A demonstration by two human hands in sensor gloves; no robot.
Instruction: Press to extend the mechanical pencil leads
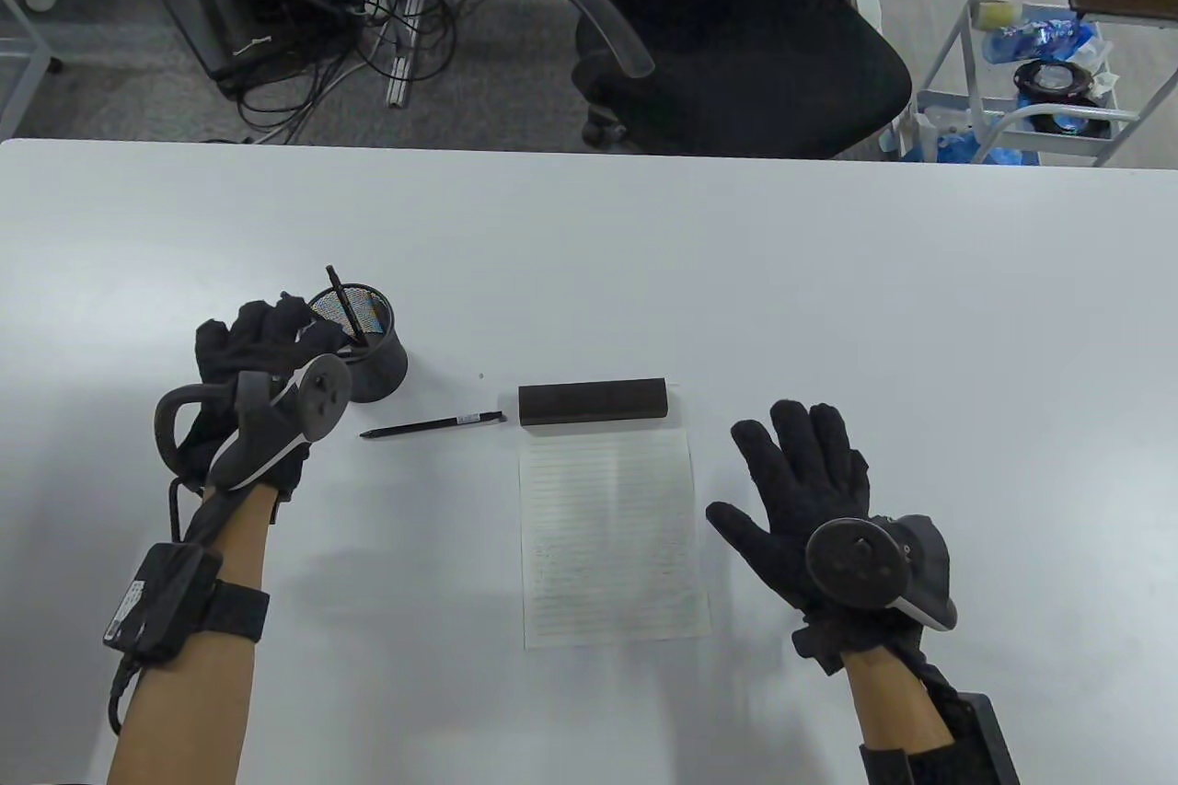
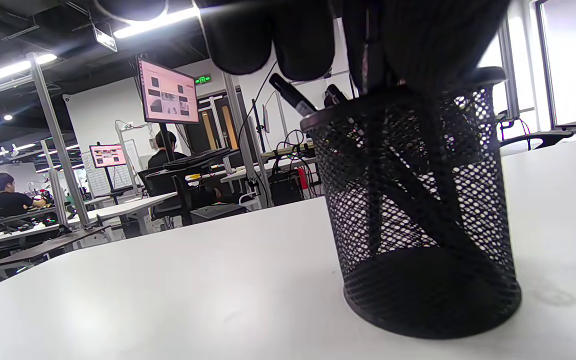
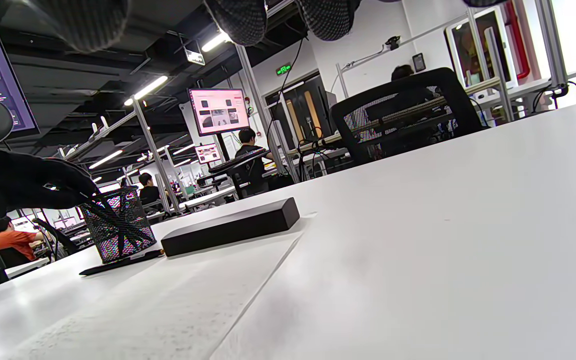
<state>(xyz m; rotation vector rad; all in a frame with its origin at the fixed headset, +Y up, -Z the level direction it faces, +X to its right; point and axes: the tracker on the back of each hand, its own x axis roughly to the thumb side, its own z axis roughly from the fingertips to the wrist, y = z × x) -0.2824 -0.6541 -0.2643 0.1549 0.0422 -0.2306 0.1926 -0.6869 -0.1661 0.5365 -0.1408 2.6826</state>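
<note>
A: Table view. Report item positions relative to the mesh pen cup (image 1: 368,343).

B: The mesh pen cup stands on the white worktop (image 1: 828,270). One pencil (image 1: 342,304) stands tilted inside it, its end above the rim. A second mechanical pencil (image 1: 433,424) lies flat on the worktop just right of the cup and nearer the person. Further right of the cup lies a dark rectangular case (image 1: 592,399), with a lined sheet of paper (image 1: 612,536) just below it. The left hand (image 1: 253,343) is at the cup's left side, fingers curled at the rim. The right hand (image 1: 810,490) is well right of the cup, beyond the paper, its grip spread and holding nothing.

A: Left wrist view.

B: The cup (image 2: 418,225) fills the right half of the view, standing upright. Gloved fingertips (image 2: 288,45) hang directly above its rim. Dark pencil shafts (image 2: 293,95) project above the rim. Whether the left grip pinches a pencil cannot be told.

A: Right wrist view.

B: The cup (image 3: 118,225) is at far left, with the left hand (image 3: 28,185) over its rim. The flat pencil (image 3: 118,263) lies just in front of the cup. The case (image 3: 230,232) lies right of the cup. Spread fingertips (image 3: 238,20) hang above the worktop, touching nothing.
</note>
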